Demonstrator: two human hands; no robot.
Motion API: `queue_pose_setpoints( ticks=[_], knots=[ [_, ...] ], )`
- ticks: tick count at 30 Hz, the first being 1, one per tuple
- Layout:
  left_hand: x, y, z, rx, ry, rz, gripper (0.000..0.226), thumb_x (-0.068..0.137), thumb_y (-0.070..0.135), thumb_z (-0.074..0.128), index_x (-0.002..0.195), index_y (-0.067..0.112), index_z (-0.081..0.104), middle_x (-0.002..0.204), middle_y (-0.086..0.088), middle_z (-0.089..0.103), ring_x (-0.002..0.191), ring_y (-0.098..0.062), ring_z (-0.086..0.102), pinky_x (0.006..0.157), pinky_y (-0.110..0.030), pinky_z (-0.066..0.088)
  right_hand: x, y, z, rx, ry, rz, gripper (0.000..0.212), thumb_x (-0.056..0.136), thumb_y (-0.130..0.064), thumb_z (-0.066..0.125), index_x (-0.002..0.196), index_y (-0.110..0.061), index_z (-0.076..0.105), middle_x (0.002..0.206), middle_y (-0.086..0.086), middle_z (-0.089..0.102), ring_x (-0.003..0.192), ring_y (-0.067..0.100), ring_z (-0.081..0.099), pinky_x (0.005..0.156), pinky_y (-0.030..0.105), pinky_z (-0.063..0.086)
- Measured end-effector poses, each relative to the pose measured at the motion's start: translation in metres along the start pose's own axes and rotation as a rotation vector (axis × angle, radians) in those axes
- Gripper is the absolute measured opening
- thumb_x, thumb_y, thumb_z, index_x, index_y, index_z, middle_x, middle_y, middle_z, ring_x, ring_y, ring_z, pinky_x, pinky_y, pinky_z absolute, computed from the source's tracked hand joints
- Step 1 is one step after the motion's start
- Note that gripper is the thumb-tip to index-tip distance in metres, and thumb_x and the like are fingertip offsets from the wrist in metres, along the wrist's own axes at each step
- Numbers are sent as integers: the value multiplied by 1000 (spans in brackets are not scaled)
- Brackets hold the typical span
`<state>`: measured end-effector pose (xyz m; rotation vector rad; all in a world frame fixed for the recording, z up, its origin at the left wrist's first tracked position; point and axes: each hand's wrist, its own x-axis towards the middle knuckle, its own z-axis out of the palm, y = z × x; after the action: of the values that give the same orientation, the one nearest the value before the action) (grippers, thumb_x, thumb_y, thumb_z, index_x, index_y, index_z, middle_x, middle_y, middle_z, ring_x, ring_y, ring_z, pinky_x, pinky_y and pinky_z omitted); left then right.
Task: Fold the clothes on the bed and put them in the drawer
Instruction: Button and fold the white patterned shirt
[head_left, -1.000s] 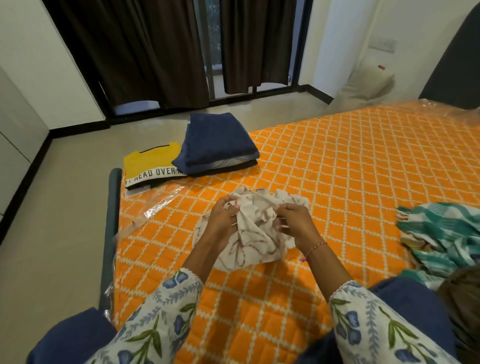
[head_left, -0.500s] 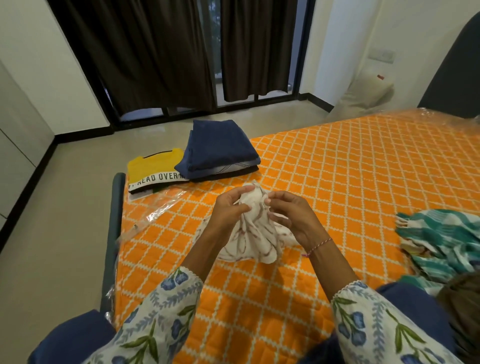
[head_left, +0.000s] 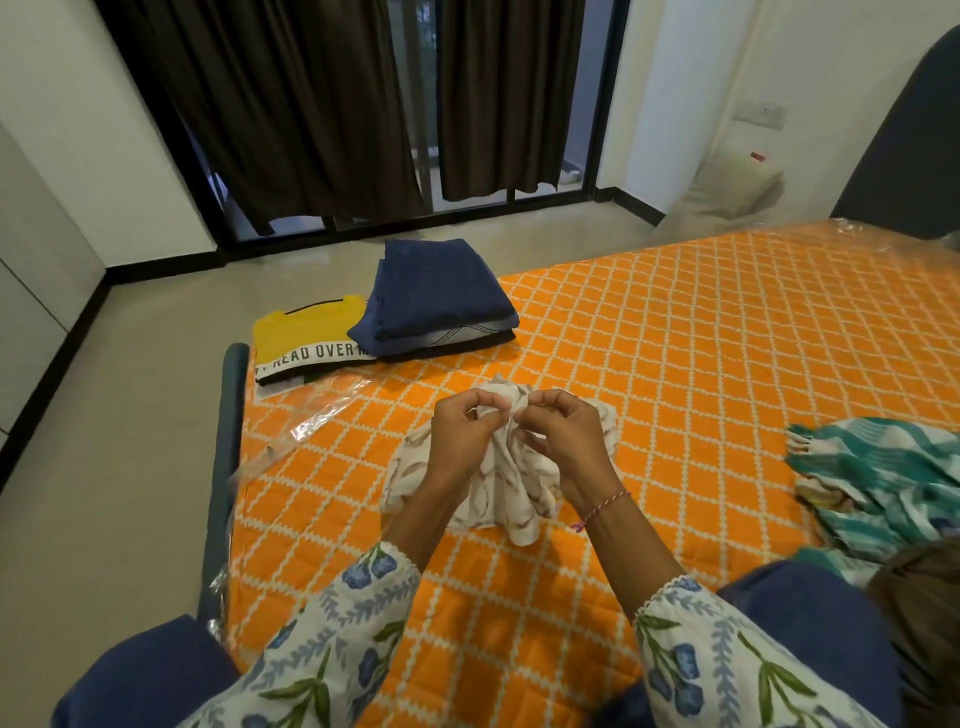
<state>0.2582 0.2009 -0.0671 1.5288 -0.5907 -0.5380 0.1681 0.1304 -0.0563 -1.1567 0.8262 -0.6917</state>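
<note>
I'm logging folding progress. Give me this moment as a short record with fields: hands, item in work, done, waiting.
hands: left hand and right hand both pinch the white cloth at its top
item in work: white cloth, bunched, hanging onto the bed
done: blue stack and yellow shirt, folded at the bed's far corner
waiting: teal cloth, unfolded

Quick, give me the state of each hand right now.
Left hand: pinching the top of the white patterned cloth.
Right hand: pinching the same bunched edge beside it.

Dark brown curtains (head_left: 332, 104) over black-framed window; beige tiled floor (head_left: 104, 467); wall switch plate (head_left: 760, 114); clear plastic sheet (head_left: 311, 421) at mattress edge.
</note>
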Motion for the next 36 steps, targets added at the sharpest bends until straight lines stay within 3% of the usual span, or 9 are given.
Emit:
queue_pose_setpoints(
  ticks=[6, 10, 14, 17, 20, 23, 31, 34, 36],
  knots=[
    [-3, -3, 2, 270, 84, 37, 17, 79, 10, 72, 72, 24, 66, 99, -1, 64, 104, -17, 57, 92, -36, 44, 2, 5, -1, -7, 31, -4, 15, 83, 7, 61, 77, -7, 59, 77, 13, 57, 71, 20, 58, 62, 23, 55],
    [-4, 5, 0, 427, 75, 2, 11, 79, 19, 73, 74, 28, 68, 90, 16, 51, 111, -16, 52, 100, -41, 33, 3, 7, -1, -44, 28, -28, 14, 83, 9, 61, 77, -4, 60, 74, 14, 57, 71, 21, 58, 64, 24, 55],
    [-2, 15, -4, 567, -13, -8, 7, 84, 24, 67, 86, 23, 74, 94, 16, 57, 114, -13, 50, 90, -34, 25, 4, 10, -2, -110, 38, -80, 11, 81, 9, 64, 79, -2, 62, 70, 12, 59, 69, 21, 59, 68, 31, 55],
    [0, 16, -5, 574, -8, -23, 8, 84, 27, 69, 77, 25, 71, 95, 12, 62, 115, -13, 50, 85, -34, 23, 2, 11, -2, -149, 20, -107, 10, 80, 9, 64, 78, -2, 62, 70, 11, 61, 70, 22, 59, 67, 33, 54],
    [2, 12, -3, 576, 24, -20, 18, 81, 28, 71, 65, 31, 64, 107, 6, 67, 117, -17, 51, 90, -39, 27, 1, 12, -2, -129, 26, -106, 19, 82, 10, 59, 70, -5, 59, 66, 8, 58, 70, 22, 57, 64, 30, 52],
    [1, 12, -2, 612, 44, -53, 15, 83, 26, 70, 69, 27, 65, 116, 2, 61, 119, -19, 48, 97, -42, 28, 1, 14, -2, -100, 37, -112, 20, 83, 11, 57, 70, -5, 57, 68, 13, 56, 72, 25, 55, 66, 33, 51],
    [3, 5, 5, 738, 110, 7, 8, 82, 22, 67, 77, 20, 72, 113, -1, 61, 116, -22, 49, 92, -43, 36, 0, 21, -2, -165, 88, -185, 23, 79, 9, 63, 69, -11, 55, 66, 16, 58, 70, 26, 59, 73, 44, 55],
    [1, 3, 9, 779, 119, 9, 12, 85, 21, 63, 83, 16, 73, 113, -2, 61, 115, -22, 50, 90, -42, 37, -3, 19, -3, -154, 99, -167, 23, 80, 9, 63, 68, -8, 53, 68, 19, 60, 67, 26, 60, 70, 40, 56],
    [2, 3, 7, 683, 84, -33, 11, 85, 18, 63, 81, 14, 73, 110, -3, 64, 110, -22, 55, 91, -42, 44, -4, 16, -5, -31, 62, -84, 26, 82, 11, 60, 66, -6, 49, 67, 15, 57, 61, 21, 59, 64, 31, 56]
  ],
)
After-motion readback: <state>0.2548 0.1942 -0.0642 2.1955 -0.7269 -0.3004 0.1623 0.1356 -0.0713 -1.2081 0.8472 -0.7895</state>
